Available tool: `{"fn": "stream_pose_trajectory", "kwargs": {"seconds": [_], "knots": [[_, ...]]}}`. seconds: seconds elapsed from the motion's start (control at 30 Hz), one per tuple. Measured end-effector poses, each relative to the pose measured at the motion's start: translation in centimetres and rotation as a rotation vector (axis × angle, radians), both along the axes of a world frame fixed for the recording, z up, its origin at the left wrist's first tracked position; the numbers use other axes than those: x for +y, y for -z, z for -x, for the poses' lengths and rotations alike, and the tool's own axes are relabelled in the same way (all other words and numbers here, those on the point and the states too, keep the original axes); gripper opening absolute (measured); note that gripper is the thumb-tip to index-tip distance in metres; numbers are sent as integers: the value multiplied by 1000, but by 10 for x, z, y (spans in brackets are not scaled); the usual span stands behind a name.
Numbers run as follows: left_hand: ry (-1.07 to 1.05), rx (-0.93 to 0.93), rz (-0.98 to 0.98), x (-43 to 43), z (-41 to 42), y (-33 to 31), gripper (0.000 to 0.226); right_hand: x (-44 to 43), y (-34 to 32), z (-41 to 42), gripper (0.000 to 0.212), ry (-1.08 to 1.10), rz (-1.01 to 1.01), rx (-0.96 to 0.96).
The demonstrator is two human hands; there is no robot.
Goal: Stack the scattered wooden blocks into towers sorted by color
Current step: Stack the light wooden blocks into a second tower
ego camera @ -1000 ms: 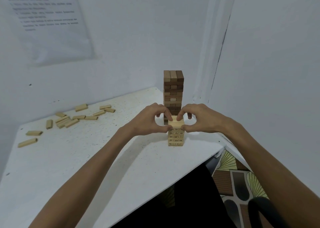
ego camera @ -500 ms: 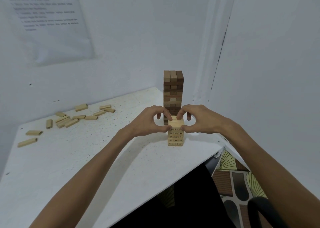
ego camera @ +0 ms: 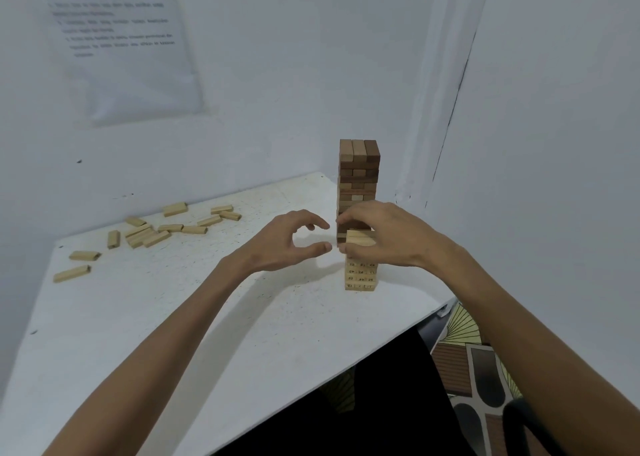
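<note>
In a white-walled corner, a white tabletop (ego camera: pixel 173 317) carried a light-wood tower (ego camera: pixel 360 275) in front of a taller dark-wood tower (ego camera: pixel 358 165). The light tower's top layer (ego camera: pixel 360 238) was pinched by the right hand (ego camera: pixel 391 237). The left hand (ego camera: pixel 287 244) was held spread and empty just beside it. Loose light blocks (ego camera: pixel 169 228), mostly lying crosswise, were seen well off to the left, nearer the left hand.

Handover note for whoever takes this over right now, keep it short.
Left hand: open, hovering just left of the short light wooden tower, touching nothing.
Right hand: pinching the top light block on that tower.
Done: tall dark brown wooden tower stands behind it.
To do: about a dozen loose light wooden blocks lie at the white table's far left; stack them on the light tower.
</note>
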State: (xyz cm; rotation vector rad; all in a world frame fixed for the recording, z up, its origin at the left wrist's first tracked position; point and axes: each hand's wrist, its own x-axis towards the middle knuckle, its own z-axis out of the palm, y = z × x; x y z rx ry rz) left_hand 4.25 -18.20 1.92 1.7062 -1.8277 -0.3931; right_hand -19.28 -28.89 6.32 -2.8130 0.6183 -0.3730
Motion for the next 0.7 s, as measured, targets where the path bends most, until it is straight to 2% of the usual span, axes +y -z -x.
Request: {"fn": "stream_pose_trajectory", "kwargs": {"seconds": [0.17, 0.33, 0.5, 0.7], "knots": [[-113, -72, -23, 25, -32, 8, 55, 17, 4, -36, 46, -37, 87, -13], [-225, -129, -27, 56, -64, 18, 37, 37, 13, -74, 43, -88, 52, -29], [-313, -166, -40, 85, -89, 23, 40, 48, 27, -117, 42, -133, 23, -5], [-460, -201, -70, 102, -122, 34, 32, 47, 46, -163, 39, -126, -56, 0]]}}
